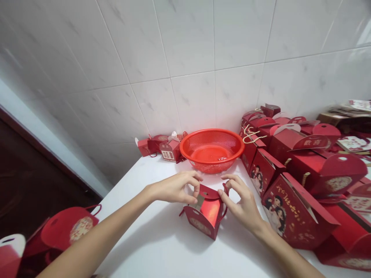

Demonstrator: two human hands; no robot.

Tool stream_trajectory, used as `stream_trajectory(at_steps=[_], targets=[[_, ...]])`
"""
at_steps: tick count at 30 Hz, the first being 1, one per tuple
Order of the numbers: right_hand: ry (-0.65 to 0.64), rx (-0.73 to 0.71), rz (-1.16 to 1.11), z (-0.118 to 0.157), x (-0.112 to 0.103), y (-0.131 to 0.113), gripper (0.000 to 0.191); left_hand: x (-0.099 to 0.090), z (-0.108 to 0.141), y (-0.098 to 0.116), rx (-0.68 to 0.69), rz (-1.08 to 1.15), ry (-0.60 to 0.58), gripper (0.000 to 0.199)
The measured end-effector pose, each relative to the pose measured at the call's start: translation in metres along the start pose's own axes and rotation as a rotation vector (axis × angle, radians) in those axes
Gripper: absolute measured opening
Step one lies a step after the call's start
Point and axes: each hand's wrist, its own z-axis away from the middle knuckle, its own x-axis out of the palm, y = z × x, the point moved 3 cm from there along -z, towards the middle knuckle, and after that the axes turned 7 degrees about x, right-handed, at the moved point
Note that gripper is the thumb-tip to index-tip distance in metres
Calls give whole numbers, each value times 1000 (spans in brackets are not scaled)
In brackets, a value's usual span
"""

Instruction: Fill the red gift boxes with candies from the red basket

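Note:
A small red gift box stands upright on the white table between my hands, its front flap leaning outward and its top partly open. My left hand is at the box's back left corner, thumb and fingers curved apart around the edge of the far flap. My right hand is at the back right corner, its thumb and index finger closed on the dark red cord beside the far flap. More of the cord hangs down the box's right side, and a short end shows at the left.
An orange-red plastic basket stands behind the box near the tiled wall. Small red boxes sit left of it. Many larger red boxes crowd the right side. More boxes are at the lower left.

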Motion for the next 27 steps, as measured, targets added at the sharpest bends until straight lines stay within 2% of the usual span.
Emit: stream_trajectory(at_steps=[3, 8, 11, 14, 17, 20, 25, 27], targets=[[-10, 42, 33, -3, -4, 1, 20, 2, 2, -2, 13, 18, 13, 4], [39, 30, 65, -13, -13, 0, 14, 7, 4, -7, 25, 14, 8, 14], [54, 0, 89, -22, -19, -10, 6, 8, 4, -9, 55, 16, 37, 16], [21, -42, 108, -31, -22, -27, 2, 6, 5, -11, 35, 16, 92, 33], [-103, -69, 130, -34, -16, -39, 8, 4, 7, -17, -38, -22, 152, 44], [-281, -80, 183, -32, 0, -40, 17, 3, 8, -24, -96, -56, 235, 48], [-519, -23, 204, -25, 14, -32, 31, 6, 7, -24, -8, -28, 268, 59], [-586, 47, 144, -24, 13, -30, 32, 9, 7, -22, -30, -26, 255, 64]])
